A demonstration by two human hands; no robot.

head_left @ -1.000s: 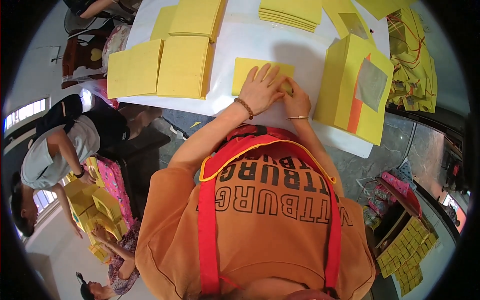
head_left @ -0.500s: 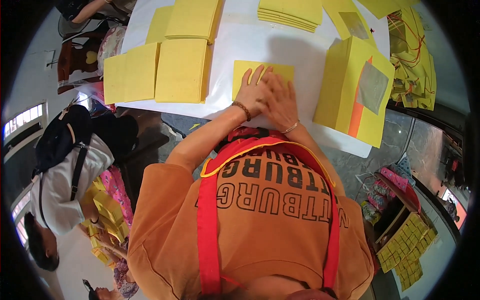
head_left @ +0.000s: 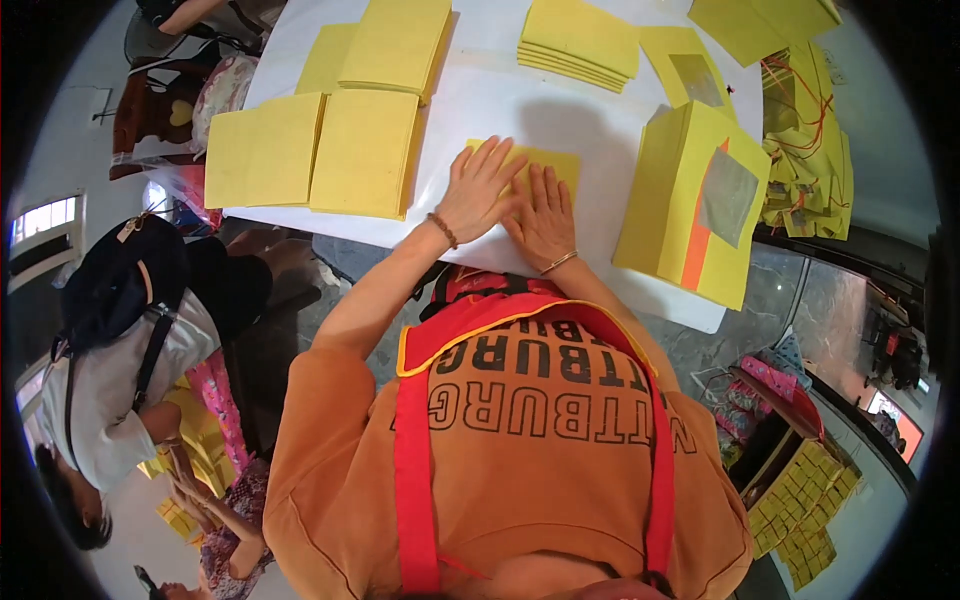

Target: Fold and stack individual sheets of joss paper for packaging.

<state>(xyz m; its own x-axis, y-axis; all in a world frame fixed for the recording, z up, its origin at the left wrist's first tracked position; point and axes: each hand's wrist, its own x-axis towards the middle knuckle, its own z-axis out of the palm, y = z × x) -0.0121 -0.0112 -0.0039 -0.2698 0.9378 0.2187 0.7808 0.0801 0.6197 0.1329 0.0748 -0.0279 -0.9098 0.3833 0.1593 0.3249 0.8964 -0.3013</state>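
Observation:
A yellow folded paper piece (head_left: 565,172) lies flat on the white-covered table (head_left: 470,75) in front of me. My left hand (head_left: 478,195), with a beaded bracelet at the wrist, rests flat over its left part, fingers stretched out. Close beside it my right hand (head_left: 542,215), wearing a thin bangle, lies palm down over the lower middle, fingers extended. Both hands hide much of the paper. Neither one grips anything.
Stacks of yellow paper (head_left: 365,150) stand at left. A taller yellow stack with a grey window and orange strip (head_left: 700,200) stands at right, another pile (head_left: 578,45) at the back. Yellow pieces with red cords (head_left: 800,150) hang beyond. People work at left, one wearing a dark backpack (head_left: 125,285).
My hands were overlapped at the paper's middle; now they have spread side by side, the left further left and the right flattened lower. The view has shifted slightly.

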